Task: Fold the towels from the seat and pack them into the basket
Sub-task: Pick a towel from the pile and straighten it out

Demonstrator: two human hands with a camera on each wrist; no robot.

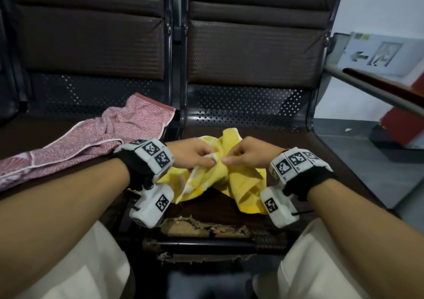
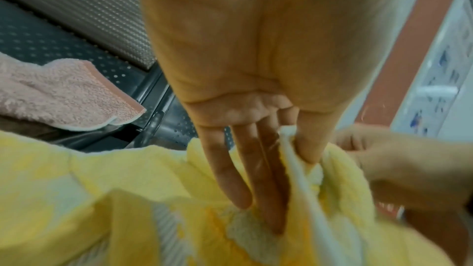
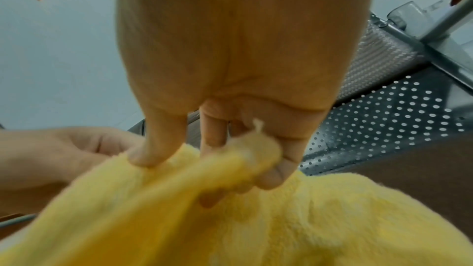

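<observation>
A crumpled yellow towel (image 1: pixel 241 184) lies on the right-hand seat (image 1: pixel 309 152), just in front of me. My left hand (image 1: pixel 197 154) pinches a white-edged part of the yellow towel (image 2: pixel 294 161) between thumb and fingers. My right hand (image 1: pixel 245 153) grips a bunched fold of the yellow towel (image 3: pixel 230 165), close beside the left hand. A pink patterned towel (image 1: pixel 96 136) is spread loosely over the left seat; its corner (image 2: pixel 76 98) shows in the left wrist view. No basket is in view.
The dark bench has padded backrests (image 1: pixel 252 46) and perforated metal panels (image 1: pixel 247 106). The seat's front edge (image 1: pixel 206 227) is torn and frayed. A metal armrest rail (image 1: pixel 378 92) runs at the right, with a wall sign (image 1: pixel 376 53) behind it.
</observation>
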